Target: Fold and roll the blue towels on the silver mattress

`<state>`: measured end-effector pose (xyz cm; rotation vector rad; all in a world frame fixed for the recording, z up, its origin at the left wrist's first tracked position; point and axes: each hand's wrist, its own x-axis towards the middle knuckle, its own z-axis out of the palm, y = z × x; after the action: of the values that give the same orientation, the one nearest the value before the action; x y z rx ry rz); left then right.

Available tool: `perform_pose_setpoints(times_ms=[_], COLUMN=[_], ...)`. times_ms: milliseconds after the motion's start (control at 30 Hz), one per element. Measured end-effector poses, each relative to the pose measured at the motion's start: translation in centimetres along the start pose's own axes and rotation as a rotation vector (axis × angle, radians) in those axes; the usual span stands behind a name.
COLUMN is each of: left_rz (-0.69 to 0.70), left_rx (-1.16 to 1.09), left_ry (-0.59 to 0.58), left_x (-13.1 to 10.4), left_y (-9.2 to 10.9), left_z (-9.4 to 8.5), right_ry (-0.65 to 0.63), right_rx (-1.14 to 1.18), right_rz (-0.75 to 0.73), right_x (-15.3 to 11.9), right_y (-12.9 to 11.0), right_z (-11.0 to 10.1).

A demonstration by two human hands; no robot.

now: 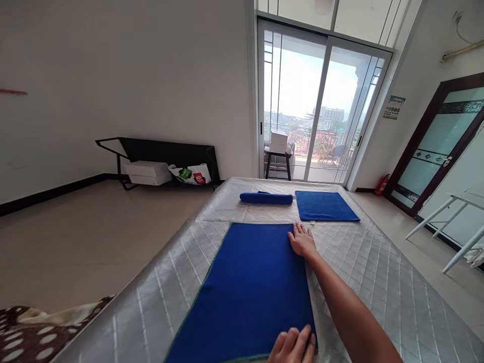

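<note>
A blue towel (249, 282) with a thin green hem lies spread out on the silver quilted mattress (351, 262). My right hand (302, 240) rests palm down on its far right corner, fingers stretched out and slightly apart. At the near right corner, by the lower edge of the view, is my left hand (293, 345); its fingers are bent and held together at the towel's edge, and its wrist is out of view. Beyond the spread towel lie a rolled blue towel (266, 198) and, to its right, a flat folded blue towel (325, 205).
Against the left wall stands a black frame (166, 151) with white boxes (148, 173) and a printed bag (191, 174). Sliding glass doors (321, 111) are behind the mattress. A white folding table (467, 199) stands right; a brown spotted cloth (41, 333) lies at lower left.
</note>
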<state>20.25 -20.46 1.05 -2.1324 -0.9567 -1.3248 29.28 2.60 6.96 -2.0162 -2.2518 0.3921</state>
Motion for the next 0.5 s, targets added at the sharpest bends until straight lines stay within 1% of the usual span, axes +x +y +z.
perform_pose_setpoints(times_ms=[167,367,433,500], left_rz=[-0.037,-0.017,-0.015,-0.015], left_rx=[-0.009,-0.003,0.005,0.021], left_ry=[-0.018,-0.106,-0.095,-0.058], left_x=[-0.7,-1.0,-0.9,-0.7], left_y=[0.1,0.1,0.1,0.1], left_z=[0.4,0.7,0.7,0.8], right_ry=[-0.024,-0.003,0.026,0.057], right_rx=[-0.007,0.014,0.049,0.08], right_rz=[0.007,0.024,0.042,0.067], right_x=[0.1,0.5,0.8,1.2], right_y=[0.0,0.4,0.5,0.6], right_z=[-0.3,-0.1,-0.1,-0.4])
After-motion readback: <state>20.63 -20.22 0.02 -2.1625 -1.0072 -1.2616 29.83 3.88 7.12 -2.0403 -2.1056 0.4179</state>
